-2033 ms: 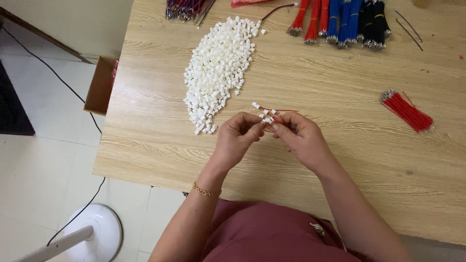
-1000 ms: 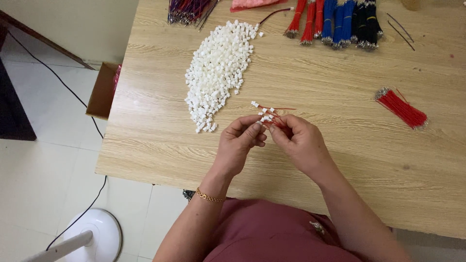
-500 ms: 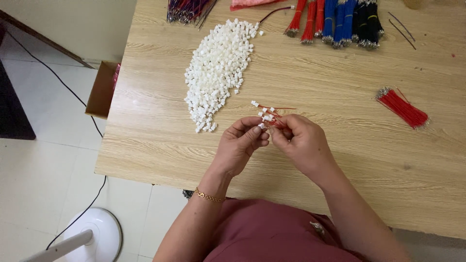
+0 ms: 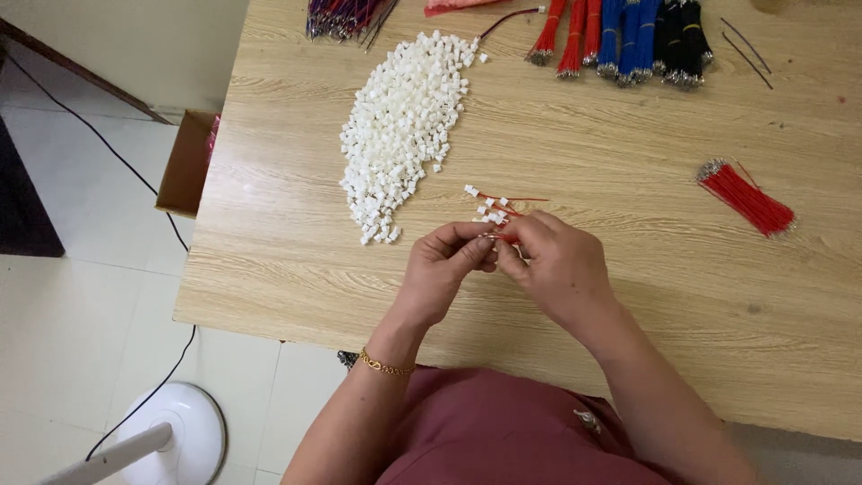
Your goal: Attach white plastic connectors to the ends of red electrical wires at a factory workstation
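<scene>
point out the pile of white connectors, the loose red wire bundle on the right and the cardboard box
pile of white connectors (image 4: 401, 135): head view, middle of the heap
loose red wire bundle (image 4: 747, 199): head view, mid-length of the wires
cardboard box (image 4: 186, 163): head view, its brown side by the table's left edge

Two hands work over one wooden table (image 4: 628, 135): one left hand (image 4: 442, 269) and one right hand (image 4: 561, 265). There is one big heap of small white connectors (image 4: 400, 135), too many to count. One loose bundle of red wires (image 4: 745, 198) lies at the right. At the far edge lie about seven wire bundles (image 4: 628, 36): three red, two blue, two black. One cardboard box (image 4: 186, 166) and one white fan base (image 4: 175, 440) are on the floor.
</scene>
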